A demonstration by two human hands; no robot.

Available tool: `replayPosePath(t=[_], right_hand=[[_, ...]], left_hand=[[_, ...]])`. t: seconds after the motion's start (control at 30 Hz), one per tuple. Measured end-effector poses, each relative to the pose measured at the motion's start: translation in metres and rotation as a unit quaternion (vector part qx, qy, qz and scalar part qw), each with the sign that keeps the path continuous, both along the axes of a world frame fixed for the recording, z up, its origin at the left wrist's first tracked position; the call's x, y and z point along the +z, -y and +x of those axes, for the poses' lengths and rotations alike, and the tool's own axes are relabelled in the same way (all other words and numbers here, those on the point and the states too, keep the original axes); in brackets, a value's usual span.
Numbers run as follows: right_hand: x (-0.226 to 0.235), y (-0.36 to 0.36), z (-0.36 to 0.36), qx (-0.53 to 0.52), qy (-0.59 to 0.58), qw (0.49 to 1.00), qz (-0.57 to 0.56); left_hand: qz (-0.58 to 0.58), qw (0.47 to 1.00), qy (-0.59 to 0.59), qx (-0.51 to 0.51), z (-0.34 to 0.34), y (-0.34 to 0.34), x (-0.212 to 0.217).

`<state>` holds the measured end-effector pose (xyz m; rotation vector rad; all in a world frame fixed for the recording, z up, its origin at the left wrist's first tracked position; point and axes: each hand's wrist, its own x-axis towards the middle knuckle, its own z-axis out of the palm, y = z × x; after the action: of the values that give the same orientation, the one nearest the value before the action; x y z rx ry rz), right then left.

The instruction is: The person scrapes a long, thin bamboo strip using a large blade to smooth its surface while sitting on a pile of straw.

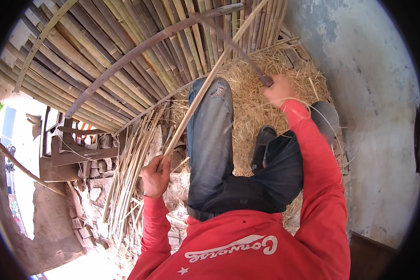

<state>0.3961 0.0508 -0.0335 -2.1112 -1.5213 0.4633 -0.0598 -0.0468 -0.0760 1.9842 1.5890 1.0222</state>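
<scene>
Both hands are closed on their work: the left hand [155, 176] grips the lower end of a long pale bamboo strip [205, 81] that slants up across the raised knee in torn blue jeans [210, 140], while the right hand [277, 90] clamps the handle of a dark blade [233, 44] laid against the strip higher up. Straw [252, 102] lies beneath the legs, and stacked bamboo poles [126, 51] lean behind.

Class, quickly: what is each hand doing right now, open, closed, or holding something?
Left hand: closed around the lower end of a long pale bamboo strip.
Right hand: closed on the handle of a dark blade.
</scene>
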Motion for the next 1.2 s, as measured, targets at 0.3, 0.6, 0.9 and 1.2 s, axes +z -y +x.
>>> replayPosePath(t=[0.3,0.6,0.9,1.2], right_hand=[[-0.017,0.047,-0.097,0.235,0.081,0.966,-0.068],[0.003,0.015,-0.062,0.241,0.208,0.946,-0.062],[-0.012,-0.048,0.137,-0.217,0.051,0.975,0.024],[0.011,-0.031,0.119,-0.171,-0.121,0.971,0.115]], left_hand=[[-0.019,0.999,0.039,-0.029,0.076,-0.026,-0.001],[0.006,0.998,0.033,-0.054,0.074,-0.024,-0.016],[-0.016,0.999,-0.003,-0.044,0.006,0.02,-0.024],[-0.047,0.998,0.002,-0.031,-0.003,0.029,-0.037]])
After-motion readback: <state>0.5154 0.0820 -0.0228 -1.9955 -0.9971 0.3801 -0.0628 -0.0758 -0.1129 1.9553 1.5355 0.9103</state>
